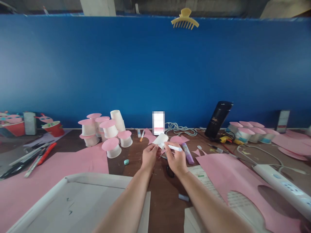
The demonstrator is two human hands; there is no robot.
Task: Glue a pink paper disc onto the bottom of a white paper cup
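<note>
My left hand (150, 156) pinches the lower edge of a small white paper piece (160, 139); whether it is flat or curved I cannot tell. In my right hand (177, 159) is a white marker (175, 148), its tip end at the paper and its back end pointing right. The two hands are close together over the middle of the table. Just right of my right hand lies a purple glue stick (188, 153). Behind the hands is a pink paper scrap (178, 139). A loose pen cap (183, 197) rests near my right forearm.
White paper cups with pink discs (110, 149) stand at left, more (245, 134) at right. A black bottle (217, 119) leans against the blue partition (121, 71). A power strip (284, 184), cut pink sheet (228, 171) and white box lid (92, 200) flank my arms.
</note>
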